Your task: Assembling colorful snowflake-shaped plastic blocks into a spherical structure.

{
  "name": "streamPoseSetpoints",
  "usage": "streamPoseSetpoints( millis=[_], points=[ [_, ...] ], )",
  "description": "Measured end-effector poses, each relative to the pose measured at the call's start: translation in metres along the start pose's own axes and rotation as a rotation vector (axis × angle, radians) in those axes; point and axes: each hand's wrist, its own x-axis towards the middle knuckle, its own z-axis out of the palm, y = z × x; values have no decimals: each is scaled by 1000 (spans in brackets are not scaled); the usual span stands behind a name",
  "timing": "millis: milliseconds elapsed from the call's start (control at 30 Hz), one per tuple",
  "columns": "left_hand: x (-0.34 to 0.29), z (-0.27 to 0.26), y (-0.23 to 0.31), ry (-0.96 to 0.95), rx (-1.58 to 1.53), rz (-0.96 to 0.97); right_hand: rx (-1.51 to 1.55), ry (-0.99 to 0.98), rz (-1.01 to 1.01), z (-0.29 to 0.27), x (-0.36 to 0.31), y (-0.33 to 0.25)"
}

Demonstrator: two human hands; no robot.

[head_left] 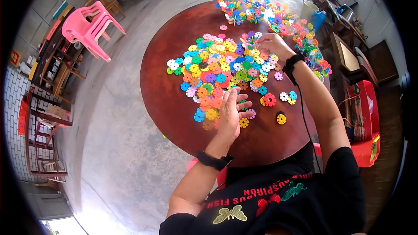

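A wide spread of flower-shaped plastic discs (212,66), notched and in many colours, covers the middle of a round dark red table (174,117). My right hand (275,45) is at the far side of the spread, its fingers pinched on a small cluster of interlocked discs (249,42). Over the near edge of the spread is my left hand (230,115), fingers apart and nothing in it. Next to its fingertips, on the right, are loose discs, among them a red one (270,100) and a yellow one (281,118).
Joined-disc constructions (257,8) line the table's far and right edge. Stacked pink plastic chairs (91,28) stand on the floor to the left. A red box (365,109) sits to the right, with wooden furniture behind it. A dark cable (305,113) hangs from my right wrist.
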Motion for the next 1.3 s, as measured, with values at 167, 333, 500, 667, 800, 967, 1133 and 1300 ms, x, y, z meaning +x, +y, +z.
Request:
streamPoseSetpoints(
  millis=[167,333,500,667,800,967,1133,1300],
  points=[
    [-8,4,4,-40,137,82,101,-1,81,-1,42,6],
    [-6,2,2,-72,173,95,249,-39,109,2,40,7],
    [-4,2,-2,-135,405,127,-421,-23,-302,3,-11,-19],
    [-3,3,-11,-206,519,107,-728,-211,-444,-3,-126,-45],
    [-2,2,-15,-227,587,85,-729,-138,-427,-14,-195,-25],
    [-12,5,-15,-474,1089,99,-878,-52,-124,-17,-236,-1],
    [-20,11,-11,-721,1265,-49,-838,44,-76,10,-255,8],
    [-21,16,-7,-665,1295,16,-891,195,-211,42,-258,12]
  ],
)
